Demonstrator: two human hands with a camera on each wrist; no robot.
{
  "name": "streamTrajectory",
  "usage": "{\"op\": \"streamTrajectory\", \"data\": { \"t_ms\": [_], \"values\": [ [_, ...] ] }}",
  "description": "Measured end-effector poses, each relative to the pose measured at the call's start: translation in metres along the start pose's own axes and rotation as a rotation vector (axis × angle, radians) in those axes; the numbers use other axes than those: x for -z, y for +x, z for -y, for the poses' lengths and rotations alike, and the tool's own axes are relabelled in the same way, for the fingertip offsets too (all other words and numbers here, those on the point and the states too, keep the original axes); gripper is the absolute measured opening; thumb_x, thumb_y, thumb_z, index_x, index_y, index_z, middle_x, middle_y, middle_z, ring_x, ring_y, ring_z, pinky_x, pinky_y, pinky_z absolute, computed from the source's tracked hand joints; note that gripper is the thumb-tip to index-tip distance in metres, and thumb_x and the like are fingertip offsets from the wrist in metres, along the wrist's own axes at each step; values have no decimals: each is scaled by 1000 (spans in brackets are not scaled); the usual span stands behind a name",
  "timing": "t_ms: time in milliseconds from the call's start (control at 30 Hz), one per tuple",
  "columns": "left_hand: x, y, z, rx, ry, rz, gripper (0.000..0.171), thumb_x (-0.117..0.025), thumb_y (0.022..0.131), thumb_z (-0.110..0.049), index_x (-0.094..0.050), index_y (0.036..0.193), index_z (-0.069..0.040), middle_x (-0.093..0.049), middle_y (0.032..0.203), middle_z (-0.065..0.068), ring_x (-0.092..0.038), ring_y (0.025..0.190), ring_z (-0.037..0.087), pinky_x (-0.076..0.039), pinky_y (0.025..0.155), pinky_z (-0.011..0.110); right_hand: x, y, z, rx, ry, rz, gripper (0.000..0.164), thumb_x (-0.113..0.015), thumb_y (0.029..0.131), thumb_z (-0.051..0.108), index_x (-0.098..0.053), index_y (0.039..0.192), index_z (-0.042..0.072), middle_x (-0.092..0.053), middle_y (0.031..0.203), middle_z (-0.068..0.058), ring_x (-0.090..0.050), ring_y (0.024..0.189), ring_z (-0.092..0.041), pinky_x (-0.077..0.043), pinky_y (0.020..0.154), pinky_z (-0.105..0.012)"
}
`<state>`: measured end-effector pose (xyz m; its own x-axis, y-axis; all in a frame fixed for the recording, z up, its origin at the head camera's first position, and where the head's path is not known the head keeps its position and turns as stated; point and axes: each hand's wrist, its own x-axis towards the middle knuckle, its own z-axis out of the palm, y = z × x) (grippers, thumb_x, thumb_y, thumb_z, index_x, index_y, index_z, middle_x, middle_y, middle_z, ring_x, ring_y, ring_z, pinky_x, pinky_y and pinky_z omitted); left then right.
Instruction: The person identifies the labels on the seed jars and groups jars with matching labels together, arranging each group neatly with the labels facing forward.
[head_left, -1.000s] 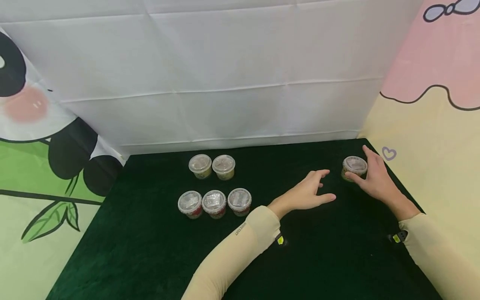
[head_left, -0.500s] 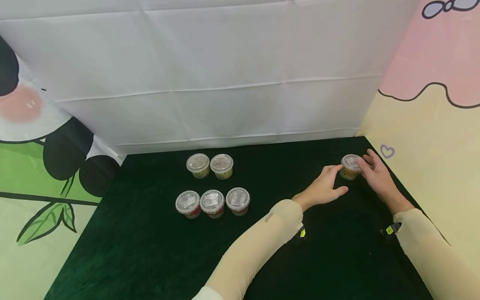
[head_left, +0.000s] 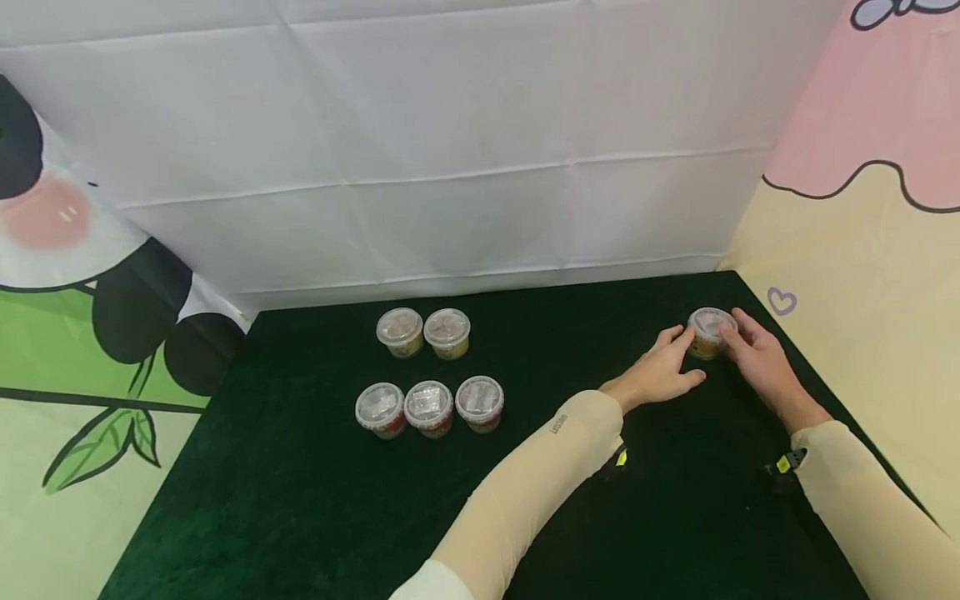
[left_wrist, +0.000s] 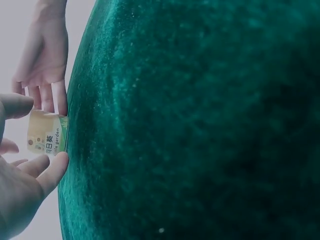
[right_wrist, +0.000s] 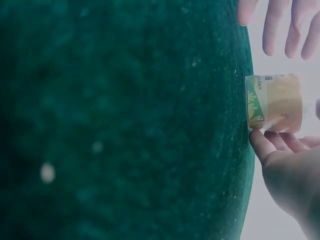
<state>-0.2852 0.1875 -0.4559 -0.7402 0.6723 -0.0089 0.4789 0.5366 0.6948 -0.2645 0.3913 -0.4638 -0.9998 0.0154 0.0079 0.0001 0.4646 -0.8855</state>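
Note:
A small plastic cup point(head_left: 705, 344) with a clear lid and a green-and-white label stands upright at the far right of the green cloth. My right hand point(head_left: 767, 368) is at its right side; in the right wrist view the fingers point(right_wrist: 272, 142) lie against the cup's wall, and the thumb is near the lid. On the left side, my left hand point(head_left: 660, 368) reaches towards the cup with fingers extended and thumb spread. In the right wrist view a gap shows between the left fingers and the cup point(right_wrist: 280, 102); the left wrist view shows it between both hands.
Two lidded cups, the left one point(head_left: 400, 332) and the right one point(head_left: 447, 333), stand side by side at the back left. Before them is a row of three: left point(head_left: 380, 408), middle point(head_left: 428, 408), right point(head_left: 480, 403). White cloth point(head_left: 450, 167) rises behind the green tabletop point(head_left: 285, 492).
My left hand has moved right, close to the cup. The right hand's thumb has shifted from the cup's front to its right side. The other cups stay put.

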Motion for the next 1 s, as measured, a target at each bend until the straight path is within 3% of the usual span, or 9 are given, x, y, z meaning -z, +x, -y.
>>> {"op": "streamTrajectory", "data": {
  "t_ms": [267, 433, 733, 1000],
  "values": [
    [-1, 6, -3, -24, 17, 3, 73, -57, 104, -32, -18, 164, -17, -13, 168, 1, -17, 150, 7, -25, 117, 26, 2, -1, -5, -3, 55, 75, 75, -35, 110, 44, -3, 161, -1, -17, 161, -33, -29, 144, -46, -40, 102, -27],
    [-4, 9, -6, -13, 41, 6, 76, -57, 104, -34, -15, 164, -17, -9, 169, -1, -21, 149, 7, -28, 116, 25, 3, 0, -8, 15, 52, 73, 74, -35, 110, 43, -5, 161, -1, -19, 160, -34, -30, 143, -46, -42, 98, -21],
    [-3, 8, -8, 6, 45, 5, 76, -58, 104, -34, -15, 164, -19, -8, 169, -2, -24, 148, 9, -29, 116, 27, 3, 1, -6, 29, 31, 76, 69, -33, 112, 37, -6, 160, -4, -20, 158, -37, -29, 140, -53, -41, 99, -25],
    [-5, 8, -7, 0, 39, 5, 76, -58, 104, -34, -14, 164, -19, -10, 168, -1, -24, 148, 10, -30, 116, 28, 4, 0, -8, 32, 45, 63, 72, -36, 110, 41, -7, 160, -3, -23, 157, -36, -36, 141, -42, -45, 92, -14]
  ]
}}
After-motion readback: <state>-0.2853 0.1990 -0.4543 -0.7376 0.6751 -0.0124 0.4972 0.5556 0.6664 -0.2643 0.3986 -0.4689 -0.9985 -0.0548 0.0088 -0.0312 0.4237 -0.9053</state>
